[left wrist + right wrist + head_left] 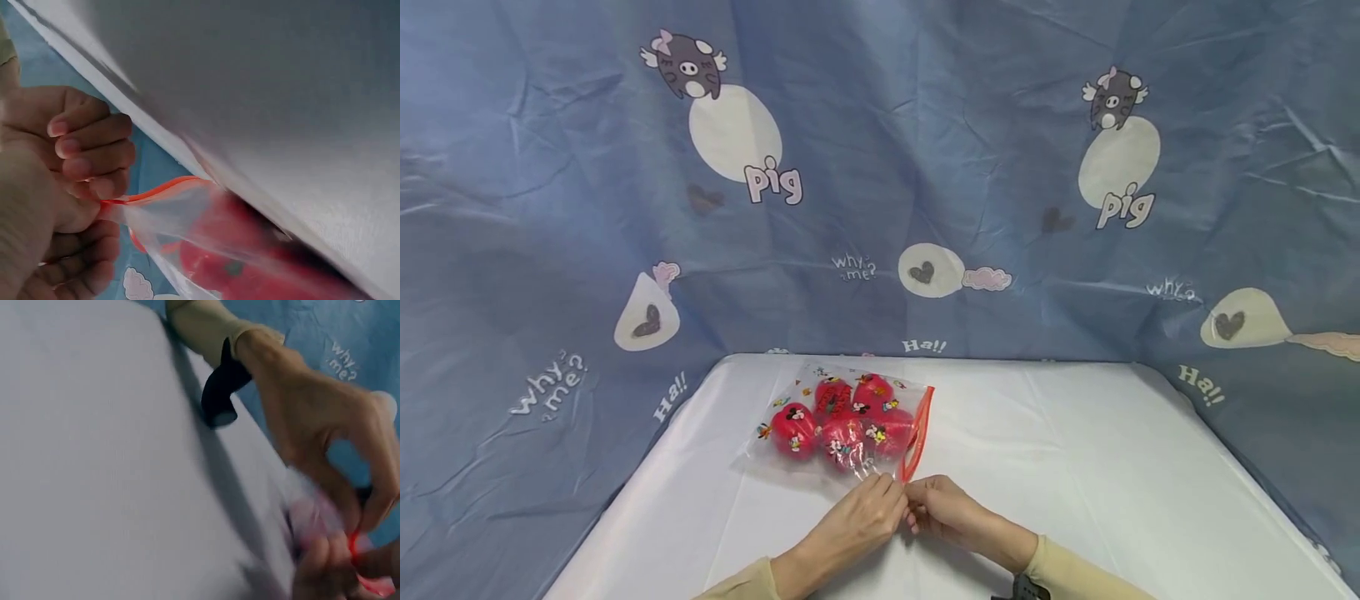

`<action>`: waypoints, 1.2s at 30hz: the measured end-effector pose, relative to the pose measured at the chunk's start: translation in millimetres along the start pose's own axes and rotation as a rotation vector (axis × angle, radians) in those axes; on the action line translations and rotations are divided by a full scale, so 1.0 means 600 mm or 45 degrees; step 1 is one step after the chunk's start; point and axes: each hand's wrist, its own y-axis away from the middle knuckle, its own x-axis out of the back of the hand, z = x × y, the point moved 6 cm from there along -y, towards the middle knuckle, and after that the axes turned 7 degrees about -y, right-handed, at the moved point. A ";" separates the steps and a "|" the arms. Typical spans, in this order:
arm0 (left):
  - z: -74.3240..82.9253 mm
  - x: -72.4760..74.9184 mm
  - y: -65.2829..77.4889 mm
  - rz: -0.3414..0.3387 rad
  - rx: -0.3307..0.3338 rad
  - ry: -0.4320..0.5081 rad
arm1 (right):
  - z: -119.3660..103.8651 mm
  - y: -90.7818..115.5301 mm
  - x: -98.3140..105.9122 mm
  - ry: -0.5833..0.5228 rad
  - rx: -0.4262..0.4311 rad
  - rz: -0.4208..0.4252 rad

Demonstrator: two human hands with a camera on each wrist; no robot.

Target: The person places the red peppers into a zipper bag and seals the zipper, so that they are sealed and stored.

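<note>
A clear plastic zip bag point(820, 477) with cartoon prints and a red-orange zip strip point(917, 446) lies on the table. Inside it are several round red fruits point(793, 432); one shows a green patch in the left wrist view. My left hand point(868, 510) pinches the near corner of the bag, at the end of the strip. Right beside it, my right hand point(946, 508) grips the same corner with thumb and curled fingers. Both hands meet there, fingertips close together, and hide the strip's near end. In the left wrist view the strip's edges point(165, 186) bow apart.
A white cloth covers the table point(1022, 467). Behind and at both sides hangs a blue curtain point(850, 167) printed with pigs and words. A black strap point(1028, 587) sits at my right wrist.
</note>
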 end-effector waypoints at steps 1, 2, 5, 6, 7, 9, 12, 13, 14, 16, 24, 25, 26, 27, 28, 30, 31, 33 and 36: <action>0.000 0.000 0.000 0.007 -0.006 -0.001 | -0.003 -0.006 0.007 0.037 0.054 0.058; 0.001 0.001 0.000 0.014 -0.013 0.001 | -0.006 -0.011 0.017 0.072 0.103 0.130; 0.003 0.004 0.000 0.029 -0.022 0.014 | -0.013 -0.030 0.050 0.187 0.264 0.341; 0.004 0.005 0.000 0.033 -0.024 0.015 | -0.015 -0.036 0.061 0.212 0.301 0.400; 0.004 0.006 0.000 0.035 -0.021 0.018 | -0.018 -0.042 0.072 0.253 0.340 0.459; 0.005 0.009 0.000 0.046 -0.010 0.028 | -0.028 -0.053 0.092 0.357 0.424 0.566; 0.007 0.013 0.001 0.068 0.007 0.047 | -0.047 -0.066 0.119 0.515 0.504 0.720; 0.007 0.014 0.001 0.075 0.010 0.047 | -0.053 -0.069 0.127 0.567 0.516 0.758; 0.008 0.015 0.001 0.074 0.012 0.054 | -0.057 -0.073 0.133 0.611 0.518 0.780; 0.007 0.017 0.000 0.073 0.014 0.063 | -0.062 -0.082 0.143 0.645 0.478 0.789; 0.010 0.020 -0.001 0.086 -0.018 0.105 | -0.060 -0.126 0.159 0.388 0.295 0.566; 0.012 0.021 -0.001 0.102 -0.030 0.104 | -0.061 -0.129 0.160 0.391 0.287 0.550; 0.015 0.023 -0.001 0.110 -0.044 0.099 | -0.063 -0.132 0.161 0.404 0.285 0.529; 0.018 0.024 -0.001 0.116 -0.056 0.101 | -0.065 -0.135 0.161 0.413 0.283 0.510; 0.021 0.024 -0.001 0.117 -0.065 0.111 | -0.068 -0.138 0.163 0.433 0.287 0.494; 0.024 0.027 0.001 0.124 -0.084 0.112 | -0.075 -0.148 0.164 0.456 0.298 0.453; 0.026 0.028 0.001 0.129 -0.093 0.106 | -0.078 -0.152 0.165 0.465 0.303 0.440; 0.031 0.030 0.002 0.137 -0.117 0.098 | -0.083 -0.160 0.169 0.469 0.330 0.420; 0.040 0.035 0.002 0.163 -0.170 0.077 | -0.091 -0.173 0.177 0.437 0.365 0.418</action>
